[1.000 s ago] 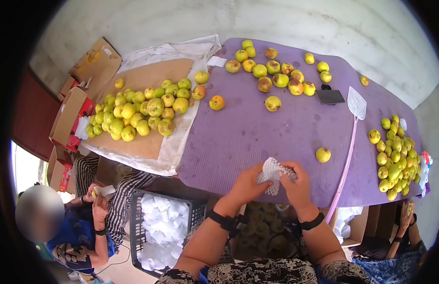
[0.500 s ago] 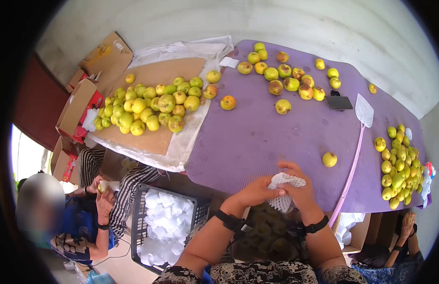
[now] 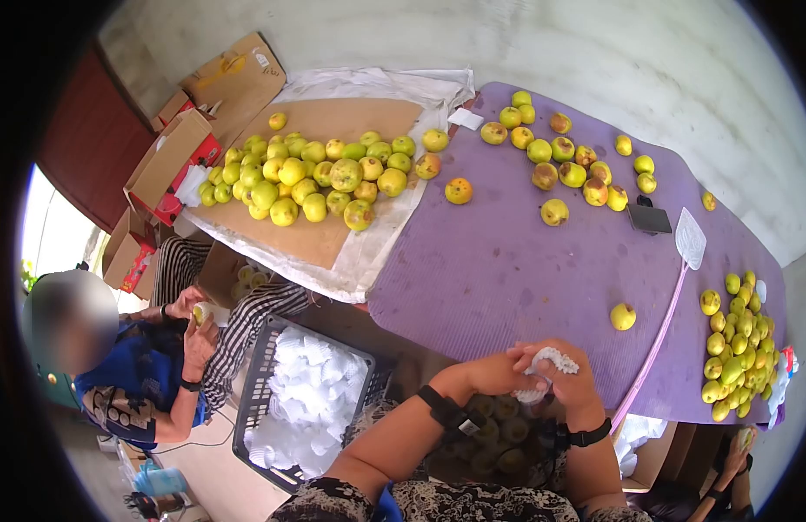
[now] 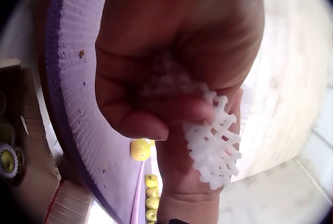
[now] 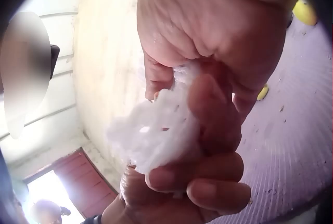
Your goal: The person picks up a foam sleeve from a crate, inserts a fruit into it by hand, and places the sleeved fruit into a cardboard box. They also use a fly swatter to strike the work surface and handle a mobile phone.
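A white foam fruit net [image 3: 555, 358] is bunched between my two hands, just in front of the purple table's near edge. My left hand [image 3: 497, 376] curls its fingers round one part of it; in the left wrist view a mesh flap [image 4: 213, 154] hangs out past the fingertips. My right hand [image 3: 577, 383] grips the net from the other side, thumb against the foam [image 5: 158, 128] in the right wrist view. The hands overlap closely, and part of the net is hidden in the palms. Below them, in shadow, sits a box of net-wrapped fruit [image 3: 499, 431].
Blemished yellow-green apples [image 3: 290, 174] lie heaped on cardboard at left, with more [image 3: 738, 348] on the purple mat [image 3: 499, 270]. A pink fly swatter [image 3: 655, 348] and a dark flat device [image 3: 649, 218] lie there too. A black crate [image 3: 255, 391] of foam nets stands beside a seated person [image 3: 142, 365].
My hands have come down and closer to my body, off the table's edge. The net, spread out earlier, is now bunched between them. The head view has turned left.
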The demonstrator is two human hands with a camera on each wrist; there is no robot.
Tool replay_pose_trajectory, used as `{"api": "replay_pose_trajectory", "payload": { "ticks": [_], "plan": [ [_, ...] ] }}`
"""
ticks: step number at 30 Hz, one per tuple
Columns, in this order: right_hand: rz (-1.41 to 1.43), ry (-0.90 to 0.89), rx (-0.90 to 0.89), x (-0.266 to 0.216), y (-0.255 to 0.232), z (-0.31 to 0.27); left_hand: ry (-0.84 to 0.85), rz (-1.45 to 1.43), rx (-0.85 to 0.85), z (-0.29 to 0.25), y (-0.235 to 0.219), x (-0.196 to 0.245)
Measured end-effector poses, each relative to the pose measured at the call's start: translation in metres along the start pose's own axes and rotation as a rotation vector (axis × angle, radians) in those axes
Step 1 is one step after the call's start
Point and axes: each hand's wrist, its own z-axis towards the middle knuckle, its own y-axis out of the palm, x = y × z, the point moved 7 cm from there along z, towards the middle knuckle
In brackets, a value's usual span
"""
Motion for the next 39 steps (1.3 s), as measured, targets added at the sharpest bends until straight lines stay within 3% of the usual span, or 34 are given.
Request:
{"api": "replay_pose_trajectory", "payload": {
  "ticks": [2,5,9,12,14,15,17,18,20,23,24,26,30,33,35,36,38,39],
  "plan": [
    [0.038,0.008,0.084,0.000,-0.002,0.000,0.095,0.181,-0.076,0.004,0.003,-0.004],
    [0.246,-0.038,0.083,0.011,-0.013,0.004,0.186,0.422,-0.018,-0.002,0.009,0.020],
    [0.310,0.006,0.101,0.016,-0.017,0.005,0.107,0.494,-0.015,-0.005,0.009,0.026],
    [0.304,0.015,0.060,0.012,-0.013,0.008,0.072,0.386,0.070,-0.003,-0.001,0.017],
    [0.477,-0.044,0.145,0.001,-0.010,0.010,0.028,-0.070,-0.051,0.000,0.000,0.005],
    [0.477,-0.044,0.146,0.002,-0.012,0.009,0.027,-0.070,-0.052,-0.001,-0.002,0.005],
    [0.397,0.006,-0.054,0.006,-0.007,0.009,0.062,-0.160,-0.089,-0.004,-0.004,0.009],
    [0.397,0.007,-0.054,0.007,-0.006,0.008,0.062,-0.160,-0.089,-0.003,-0.002,0.007],
    [0.095,0.110,0.000,0.018,-0.006,0.004,0.063,0.046,-0.041,-0.003,-0.001,0.002],
    [0.124,0.003,-0.093,0.008,-0.002,0.001,0.018,0.162,0.024,-0.007,-0.003,0.009],
    [0.124,0.003,-0.091,0.006,-0.001,0.000,0.017,0.161,0.022,-0.006,-0.002,0.005],
    [0.108,-0.021,-0.011,0.000,-0.004,-0.001,-0.009,-0.185,-0.027,-0.001,0.004,-0.007],
    [0.087,-0.094,-0.008,-0.005,0.000,-0.001,-0.093,-0.226,-0.179,0.001,0.015,-0.009],
    [0.142,-0.100,0.055,-0.003,-0.006,-0.003,0.008,-0.224,-0.195,0.004,0.024,-0.003],
    [0.250,0.018,0.088,0.006,-0.011,-0.003,-0.003,0.050,-0.065,0.006,0.018,-0.005],
    [0.250,0.021,0.092,0.008,-0.013,-0.002,-0.005,0.046,-0.068,0.006,0.021,-0.007],
    [0.327,-0.023,0.159,0.009,-0.019,0.000,0.212,0.368,0.098,0.004,0.015,0.008],
    [0.327,-0.026,0.160,0.009,-0.020,0.000,0.212,0.370,0.096,0.004,0.017,0.009]
  ]
}}
